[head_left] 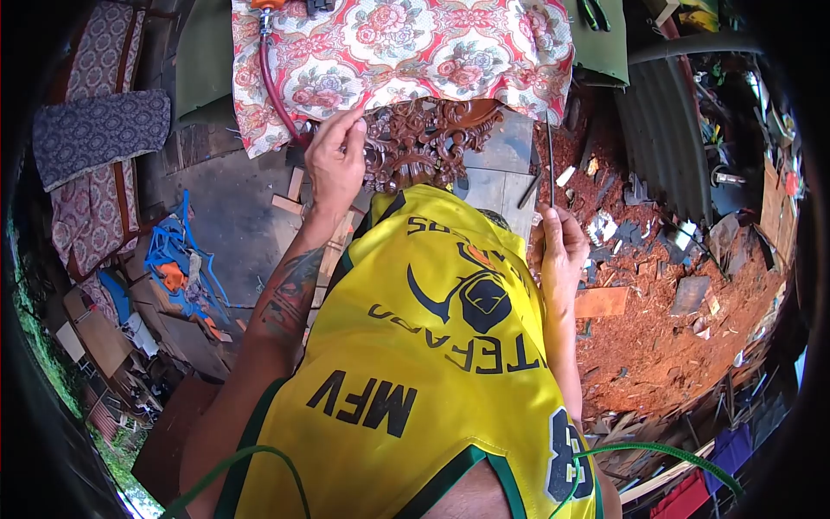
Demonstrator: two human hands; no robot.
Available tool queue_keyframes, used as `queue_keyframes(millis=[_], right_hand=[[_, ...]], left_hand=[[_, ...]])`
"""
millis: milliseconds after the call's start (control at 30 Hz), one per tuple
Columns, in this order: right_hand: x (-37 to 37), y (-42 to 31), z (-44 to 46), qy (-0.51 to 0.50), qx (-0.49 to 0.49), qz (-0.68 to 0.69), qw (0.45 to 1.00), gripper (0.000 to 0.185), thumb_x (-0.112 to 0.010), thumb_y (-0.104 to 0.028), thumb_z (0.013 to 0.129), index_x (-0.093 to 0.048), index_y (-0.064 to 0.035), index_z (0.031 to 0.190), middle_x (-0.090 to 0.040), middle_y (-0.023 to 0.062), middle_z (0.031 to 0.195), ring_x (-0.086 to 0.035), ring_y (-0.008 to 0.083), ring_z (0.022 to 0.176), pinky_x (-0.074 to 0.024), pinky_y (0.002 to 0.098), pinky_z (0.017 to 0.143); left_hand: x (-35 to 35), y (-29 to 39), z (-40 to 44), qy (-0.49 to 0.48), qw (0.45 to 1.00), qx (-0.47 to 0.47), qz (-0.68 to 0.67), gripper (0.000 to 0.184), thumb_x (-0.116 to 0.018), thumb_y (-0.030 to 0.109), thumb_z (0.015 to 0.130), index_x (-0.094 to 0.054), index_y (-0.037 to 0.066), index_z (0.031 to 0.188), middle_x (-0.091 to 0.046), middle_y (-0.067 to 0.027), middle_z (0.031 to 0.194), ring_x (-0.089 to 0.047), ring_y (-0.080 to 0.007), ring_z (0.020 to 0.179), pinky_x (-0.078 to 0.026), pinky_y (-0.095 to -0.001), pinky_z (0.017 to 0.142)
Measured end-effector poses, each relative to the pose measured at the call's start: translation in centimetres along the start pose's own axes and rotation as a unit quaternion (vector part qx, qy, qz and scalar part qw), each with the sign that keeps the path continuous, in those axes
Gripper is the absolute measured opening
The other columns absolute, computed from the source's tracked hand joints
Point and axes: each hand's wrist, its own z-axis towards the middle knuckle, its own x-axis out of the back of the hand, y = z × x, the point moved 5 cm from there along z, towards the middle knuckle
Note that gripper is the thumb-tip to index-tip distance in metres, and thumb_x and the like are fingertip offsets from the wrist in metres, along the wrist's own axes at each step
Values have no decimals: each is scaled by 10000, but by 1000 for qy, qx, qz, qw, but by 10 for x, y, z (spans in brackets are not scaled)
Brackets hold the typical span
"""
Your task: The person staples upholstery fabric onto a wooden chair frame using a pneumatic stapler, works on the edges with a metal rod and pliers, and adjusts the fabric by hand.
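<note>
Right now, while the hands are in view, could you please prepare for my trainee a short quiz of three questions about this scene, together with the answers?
1. What does the person's right hand hold?
2. Which pattern covers the fabric at the top of the picture?
a) stripes
b) flowers
c) checks
3. True or false: the red hose lies along the right-hand side of that fabric, as the picture shows it.

Key:
1. A thin dark rod.
2. b
3. False; the red hose lies along its left-hand side.
</note>
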Motion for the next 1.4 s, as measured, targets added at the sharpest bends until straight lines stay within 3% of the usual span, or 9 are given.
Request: queue_keyframes(millis=[200,267,400,467,533,567,633,733,1400], right_hand=[[-3,-17,2,8,5,0,1000,214,-668,-231,1036,-681,-18,1022,-591,-17,704,-440,22,487,-331,204,445],[-4,-27,2,12,6,12,1000,181,-666,-208,1035,-653,-30,1007,-575,-16,695,-435,27,481,-324,208,430],[-4,-91,-18,-149,160,289,932,146,-632,-119,1031,-513,-85,953,-468,-10,626,-421,76,442,-332,223,358],[-10,-153,-42,-248,268,313,877,226,-619,-259,1054,-598,-55,1149,-451,-18,600,-434,98,442,-385,261,342],[-10,-202,-65,-329,321,310,832,276,-668,-273,1029,-626,-145,1270,-571,-21,637,-531,107,475,-514,255,409],[-15,-221,-76,-325,357,337,808,229,-706,-206,1004,-657,-176,1225,-609,4,644,-569,110,488,-542,259,430],[-26,-247,-90,-292,424,375,771,119,-701,-159,974,-753,-109,1068,-558,-8,540,-523,91,411,-503,220,378],[-15,-258,-104,-297,475,310,768,57,-721,-145,950,-724,-111,904,-510,-16,489,-516,62,396,-506,207,386],[-9,-251,-146,-292,438,335,781,131,-684,-299,996,-709,-225,1101,-534,-80,682,-479,35,488,-379,204,354]], left_hand=[[79,45,52,176,967,29,-183,310,-640,124,1039,-644,-91,1262,-740,-154,1078,-707,-154,897,-565,-262,825],[114,78,64,230,945,0,-234,286,-595,128,1063,-622,-81,1257,-715,-158,1134,-703,-180,967,-575,-339,902],[181,150,72,194,861,-231,-410,280,-633,177,1046,-633,11,1271,-724,-100,1043,-684,-177,806,-573,-344,784],[215,191,65,279,864,-299,-295,381,-537,543,1037,-688,198,979,-620,50,796,-531,-65,617,-496,-309,647],[238,239,53,58,865,-483,-123,457,-325,468,1129,-551,165,1387,-597,76,790,-512,-81,561,-462,-270,564],[236,243,46,60,865,-483,-123,457,-325,468,1129,-551,165,1387,-597,76,790,-512,-81,561,-462,-270,564],[255,231,31,336,776,-401,-352,434,-530,623,991,-584,268,748,-479,124,612,-387,-14,483,-383,-277,515],[268,245,33,319,806,-420,-269,528,-525,708,929,-442,279,633,-359,159,517,-296,9,425,-316,-251,467],[289,264,18,243,816,-466,-240,338,-544,534,982,-512,197,987,-445,-14,931,-363,-139,871,-289,-367,807]])
